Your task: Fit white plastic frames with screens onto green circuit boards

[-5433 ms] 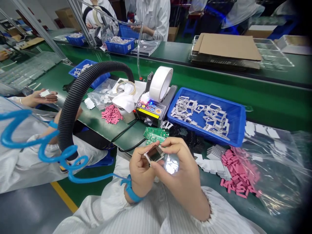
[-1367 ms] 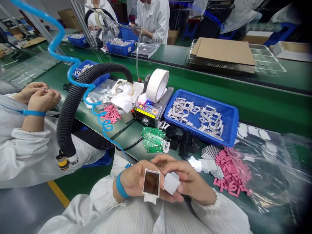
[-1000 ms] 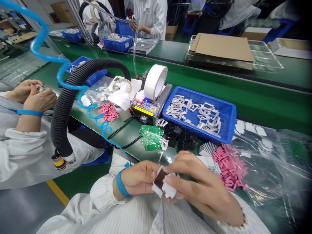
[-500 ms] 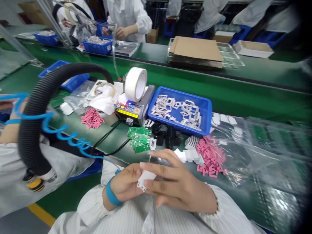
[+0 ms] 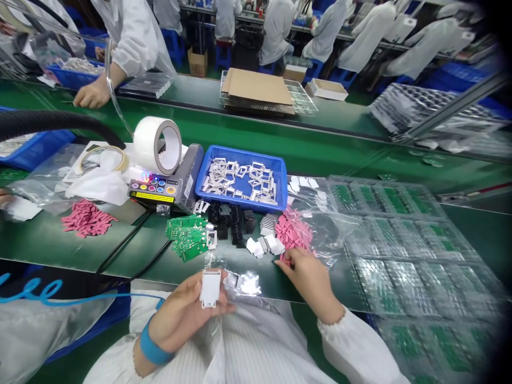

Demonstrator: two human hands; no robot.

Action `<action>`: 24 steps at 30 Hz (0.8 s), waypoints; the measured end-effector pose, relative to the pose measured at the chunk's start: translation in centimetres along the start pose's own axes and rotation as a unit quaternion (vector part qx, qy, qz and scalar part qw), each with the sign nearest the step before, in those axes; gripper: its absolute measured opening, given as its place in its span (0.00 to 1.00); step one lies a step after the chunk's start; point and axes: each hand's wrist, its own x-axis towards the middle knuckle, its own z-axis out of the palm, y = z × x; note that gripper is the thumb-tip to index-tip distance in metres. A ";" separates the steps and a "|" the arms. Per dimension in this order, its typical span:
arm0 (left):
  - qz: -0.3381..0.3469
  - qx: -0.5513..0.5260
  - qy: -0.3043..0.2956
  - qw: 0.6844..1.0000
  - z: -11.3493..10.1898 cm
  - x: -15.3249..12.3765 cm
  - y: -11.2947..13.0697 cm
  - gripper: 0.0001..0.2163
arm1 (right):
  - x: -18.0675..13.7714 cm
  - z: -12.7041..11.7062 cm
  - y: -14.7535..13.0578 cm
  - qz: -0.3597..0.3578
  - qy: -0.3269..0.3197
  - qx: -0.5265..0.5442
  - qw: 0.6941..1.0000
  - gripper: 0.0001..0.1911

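Observation:
My left hand (image 5: 182, 306), a blue band round its wrist, holds a white plastic frame (image 5: 210, 288) with a flat white panel in it. Beside that hand, a clear plastic film with a bright glare (image 5: 248, 283) lies at the bench edge. Over on the right, my right hand (image 5: 306, 272) reaches to the lower edge of a heap of pink strips (image 5: 293, 229). Its thumb and forefinger close on a pink strip there, mostly hidden by the fingers. White and grey pads (image 5: 266, 246) lie just left of this hand.
Green circuit boards (image 5: 186, 237) and black parts (image 5: 232, 220) lie mid-bench. Behind stand a blue bin (image 5: 241, 202) of white frames and a tape dispenser (image 5: 160, 194). Clear trays (image 5: 400, 234) of boards cover the right side. A co-worker's hand (image 5: 93, 95) rests across the bench.
My right hand has left the white frame and moved right to the pink strips. The left hand keeps the frame, now turned to show its flat face. The view has swung right.

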 end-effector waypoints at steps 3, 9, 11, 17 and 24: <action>-0.003 0.005 0.008 1.000 0.1 -0.1 -0.1 0.16 | -0.3 1.0 -0.7 0.029 0.019 -0.014 0.999 0.13; -0.005 0.013 0.023 1.000 0.0 -0.3 -0.2 0.16 | 0.0 0.9 -1.7 0.054 0.016 -0.028 0.998 0.08; -0.010 0.017 0.025 0.999 0.1 -0.3 -0.2 0.16 | 0.3 0.5 -1.6 0.063 0.013 -0.030 0.997 0.08; -0.001 0.033 0.035 0.999 0.3 -0.4 0.2 0.18 | 0.2 -4.7 -0.5 0.031 0.009 0.026 0.999 0.05; 0.036 0.083 0.016 0.996 0.6 -0.4 0.3 0.21 | 0.0 -8.6 -9.0 -0.342 0.100 0.284 0.890 0.06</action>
